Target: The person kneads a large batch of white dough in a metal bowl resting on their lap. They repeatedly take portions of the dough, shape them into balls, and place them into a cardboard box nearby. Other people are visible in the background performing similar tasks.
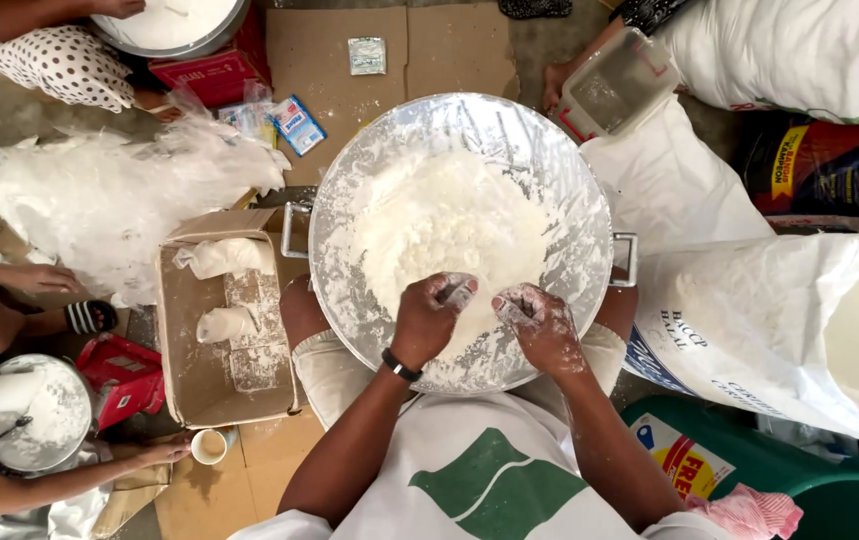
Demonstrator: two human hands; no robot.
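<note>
Kneading white dough | both hands clenched on dough lumps | over metal basin

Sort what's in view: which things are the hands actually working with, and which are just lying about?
In use:
left hand
right hand
white dough
large metal basin

Lying about:
cardboard box with white bags
open white sack
clear plastic tub
blue packet
small sachet
green tub
</note>
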